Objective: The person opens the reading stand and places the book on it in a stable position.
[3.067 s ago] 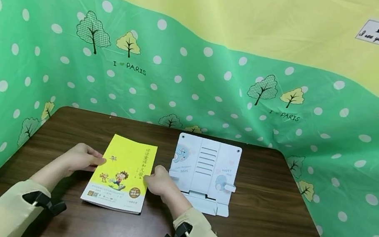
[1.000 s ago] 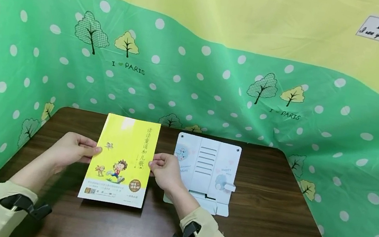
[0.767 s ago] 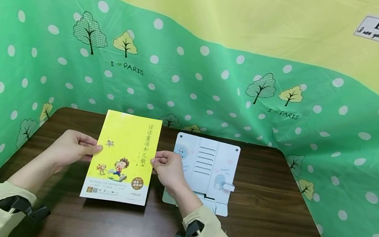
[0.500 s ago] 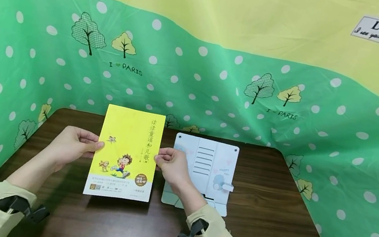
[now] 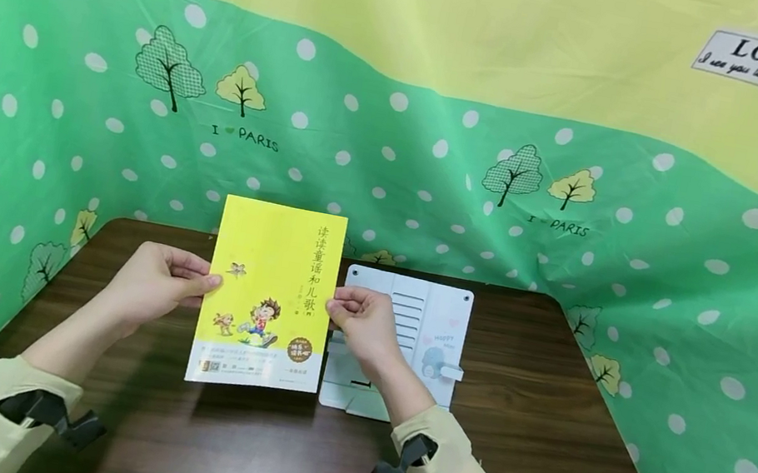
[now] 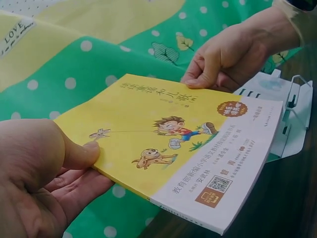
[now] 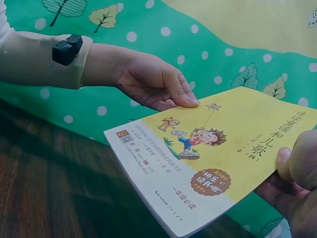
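A yellow paperback book (image 5: 270, 293) with a cartoon boy and dog on its cover is held up off the table, front toward the head camera. My left hand (image 5: 160, 287) pinches its left edge, thumb on the cover and fingers behind. At the opposite edge my right hand (image 5: 366, 327) pinches it the same way. Both wrist views show the closed book (image 6: 173, 129) between the two thumbs. Behind my right hand stands a white book stand (image 5: 437, 314) with slots, printed pictures and a clip at its right side; my hand and forearm cover part of it.
The dark wooden table (image 5: 536, 467) bears the book stand. A green and yellow patterned cloth (image 5: 396, 138) hangs around its back and sides. Black wrist mounts (image 5: 50, 415) sit on both sleeves.
Both hands have raised the book from the table and tilted it up toward the head camera. It has since shifted right, closer to the stand, and now overlaps the cloth behind.
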`<state>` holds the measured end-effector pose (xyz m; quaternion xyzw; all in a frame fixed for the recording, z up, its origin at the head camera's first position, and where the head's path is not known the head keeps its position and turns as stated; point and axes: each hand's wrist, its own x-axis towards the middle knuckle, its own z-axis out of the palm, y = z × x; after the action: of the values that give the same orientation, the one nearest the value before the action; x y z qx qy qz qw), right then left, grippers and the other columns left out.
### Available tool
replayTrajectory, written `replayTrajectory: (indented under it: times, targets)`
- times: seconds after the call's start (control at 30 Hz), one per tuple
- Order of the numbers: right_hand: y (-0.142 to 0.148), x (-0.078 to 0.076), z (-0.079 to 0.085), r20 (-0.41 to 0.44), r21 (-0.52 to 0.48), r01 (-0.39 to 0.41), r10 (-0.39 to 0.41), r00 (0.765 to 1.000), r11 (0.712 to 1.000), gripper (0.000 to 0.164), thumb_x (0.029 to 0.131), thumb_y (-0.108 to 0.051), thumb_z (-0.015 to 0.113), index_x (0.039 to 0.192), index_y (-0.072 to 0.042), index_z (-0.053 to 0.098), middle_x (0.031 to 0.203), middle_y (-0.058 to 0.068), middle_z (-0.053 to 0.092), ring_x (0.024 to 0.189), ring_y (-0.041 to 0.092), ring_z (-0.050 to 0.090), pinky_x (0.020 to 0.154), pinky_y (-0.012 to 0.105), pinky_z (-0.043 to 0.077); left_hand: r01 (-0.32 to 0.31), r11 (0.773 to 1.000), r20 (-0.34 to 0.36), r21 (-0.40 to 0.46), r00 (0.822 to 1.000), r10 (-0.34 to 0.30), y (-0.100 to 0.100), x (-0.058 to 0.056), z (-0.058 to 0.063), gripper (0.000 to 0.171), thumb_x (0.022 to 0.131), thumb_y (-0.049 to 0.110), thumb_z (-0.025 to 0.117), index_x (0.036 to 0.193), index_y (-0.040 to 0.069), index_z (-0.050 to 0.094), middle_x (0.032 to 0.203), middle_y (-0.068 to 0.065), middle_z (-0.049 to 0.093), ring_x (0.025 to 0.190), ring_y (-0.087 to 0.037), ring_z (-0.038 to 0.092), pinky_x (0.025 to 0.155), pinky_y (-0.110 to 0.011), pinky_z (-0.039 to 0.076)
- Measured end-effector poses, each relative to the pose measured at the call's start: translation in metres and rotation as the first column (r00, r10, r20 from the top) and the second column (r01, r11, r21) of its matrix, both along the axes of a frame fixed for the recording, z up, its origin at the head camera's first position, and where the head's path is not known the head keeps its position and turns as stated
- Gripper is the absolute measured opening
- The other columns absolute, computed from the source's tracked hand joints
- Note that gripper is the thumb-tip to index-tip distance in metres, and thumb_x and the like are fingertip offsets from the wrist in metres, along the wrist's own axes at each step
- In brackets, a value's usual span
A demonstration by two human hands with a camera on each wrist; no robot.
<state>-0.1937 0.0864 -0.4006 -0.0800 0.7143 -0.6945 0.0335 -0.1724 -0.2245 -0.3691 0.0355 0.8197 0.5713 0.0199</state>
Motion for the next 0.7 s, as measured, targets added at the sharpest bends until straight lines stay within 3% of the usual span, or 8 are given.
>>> replayTrajectory:
  times: [0.3,0.7]
  targets:
    - [0.017,-0.002,0.013,-0.066,-0.001,0.007,-0.007,0.998,1.000,0.009,0.098,0.009,0.069,0.106,0.012,0.072,0.093,0.019,0.077,0.078,0.020,0.075,0.075,0.035,0.063,0.014,1.000,-0.086,0.014,0.996,-0.013,0.016,-0.003,0.007,0.029,0.098,0.012,0.079,0.110,-0.014,0.072,0.098,-0.019,0.077,0.084,-0.024,0.077,0.072,-0.037,0.064]
    - [0.038,-0.005,0.021,-0.086,0.013,0.045,-0.044,0.995,0.999,0.011,0.097,0.010,0.070,0.107,0.012,0.073,0.092,0.017,0.076,0.079,0.019,0.075,0.076,0.035,0.063,0.024,1.000,-0.098,-0.002,0.995,-0.024,0.036,-0.012,0.016,0.024,0.097,0.009,0.079,0.107,-0.013,0.073,0.095,-0.020,0.077,0.082,-0.025,0.077,0.071,-0.037,0.064]
